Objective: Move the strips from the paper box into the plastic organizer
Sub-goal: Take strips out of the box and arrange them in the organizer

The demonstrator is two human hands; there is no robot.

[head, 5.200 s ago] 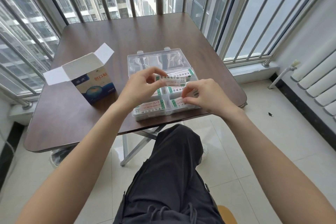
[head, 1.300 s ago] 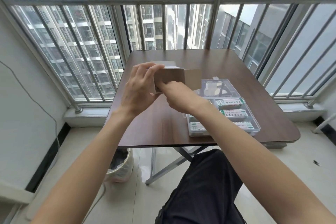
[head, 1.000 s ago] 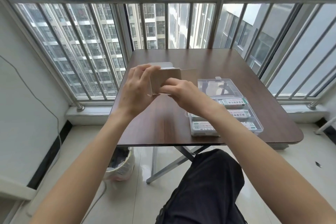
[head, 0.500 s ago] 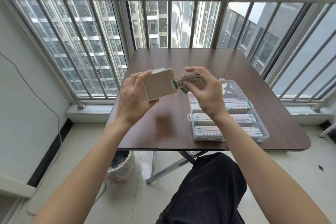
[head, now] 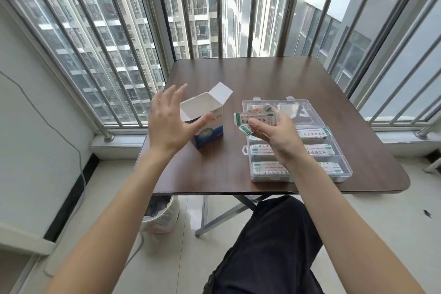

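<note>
Bare forearms with no sleeves in view; black trousers (head: 269, 246) cover the legs.

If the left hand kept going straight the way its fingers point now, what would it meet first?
Probably nothing close: the left hand points up and away, its fingers passing left of the paper box toward the window railing. Only the thumb is near the box; depth is unclear.

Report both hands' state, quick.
Left hand: open, fingers spread beside the box, holding nothing.
Right hand: holding strips above the organizer.
</note>
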